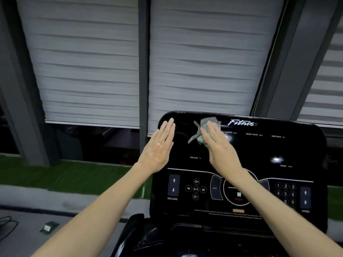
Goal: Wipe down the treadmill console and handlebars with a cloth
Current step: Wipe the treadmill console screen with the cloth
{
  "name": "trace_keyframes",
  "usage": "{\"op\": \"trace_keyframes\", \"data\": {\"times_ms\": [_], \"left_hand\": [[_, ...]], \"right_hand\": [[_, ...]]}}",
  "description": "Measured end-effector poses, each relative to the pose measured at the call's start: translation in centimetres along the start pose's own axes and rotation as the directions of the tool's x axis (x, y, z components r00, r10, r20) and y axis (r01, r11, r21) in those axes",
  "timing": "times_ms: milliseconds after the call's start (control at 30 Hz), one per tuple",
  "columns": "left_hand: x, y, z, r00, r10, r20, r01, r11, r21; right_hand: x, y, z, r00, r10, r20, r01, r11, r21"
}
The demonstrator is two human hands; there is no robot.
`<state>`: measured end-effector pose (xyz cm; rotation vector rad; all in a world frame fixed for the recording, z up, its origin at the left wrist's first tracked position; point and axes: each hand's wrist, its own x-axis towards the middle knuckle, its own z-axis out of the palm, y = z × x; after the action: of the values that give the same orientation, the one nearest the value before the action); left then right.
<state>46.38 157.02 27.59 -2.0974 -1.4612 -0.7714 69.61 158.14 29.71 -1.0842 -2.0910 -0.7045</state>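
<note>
**Cloth pressed flat on upper console**

Right hand [220, 145] is pressing a green-grey cloth [202, 131] against the upper left of the black treadmill console [278, 149], fingers spread flat, not gripping. Left hand [160, 147] is lying open, palm showing, fingertips touching the console's left edge. Risk: with no real grip, the cloth could be slipping out; the forearm is crossing the stop button [238, 196] and might press it. Handlebars not clearly visible.

On the treadmill console [259, 151] in front of me I read "Fitness" along the top, then CALORIES kcal, HEART RATE bpm, DISTANCE km, INCLINE %, SPEED km/h; lower down INCLINE, PROG, STOP, SPEED and keypad digits 1–9.
</note>
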Motion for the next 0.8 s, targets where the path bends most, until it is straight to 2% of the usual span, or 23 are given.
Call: {"op": "trace_keyframes", "data": {"times_ms": [67,133,200,300,367,433,533,700,800], "left_hand": [[-0.1,0.0,0.2,1.000,-0.003,-0.007,0.003,1.000,0.003],[-0.1,0.0,0.4,1.000,-0.014,-0.014,0.014,1.000,-0.002],[-0.1,0.2,0.6,0.999,-0.027,-0.020,0.027,0.999,-0.017],[0.0,0.4,0.5,0.999,-0.027,-0.021,0.026,0.999,-0.023],[0.0,0.3,0.4,1.000,-0.026,-0.017,0.025,0.999,-0.020],[-0.1,0.3,0.4,0.999,-0.030,-0.018,0.029,0.999,-0.018],[-0.1,0.4,0.3,0.999,-0.034,-0.023,0.033,0.999,-0.015],[-0.1,0.6,0.4,0.999,-0.043,-0.033,0.042,0.999,-0.033],[-0.1,0.8,0.5,0.998,-0.056,-0.036,0.055,0.998,-0.031]], "right_hand": [[-3.4,-1.7,1.0,1.000,-0.012,0.013,0.011,1.000,0.028],[-8.1,-3.3,1.9,0.988,-0.115,0.099,0.116,0.993,-0.002],[-12.3,-4.2,2.1,0.937,-0.243,0.250,0.264,0.963,-0.051],[-12.7,-3.2,1.4,0.884,-0.309,0.352,0.355,0.932,-0.075],[-9.7,-2.2,0.4,0.911,-0.234,0.341,0.288,0.950,-0.118],[-5.9,-0.5,-0.6,0.965,-0.082,0.250,0.122,0.981,-0.150],[-1.4,2.3,-1.9,0.987,0.086,0.138,-0.064,0.986,-0.154],[-3.3,2.1,-0.4,0.992,0.125,0.031,-0.125,0.992,-0.008],[-9.7,-0.5,1.0,0.996,0.051,0.075,-0.053,0.998,0.023]]}}
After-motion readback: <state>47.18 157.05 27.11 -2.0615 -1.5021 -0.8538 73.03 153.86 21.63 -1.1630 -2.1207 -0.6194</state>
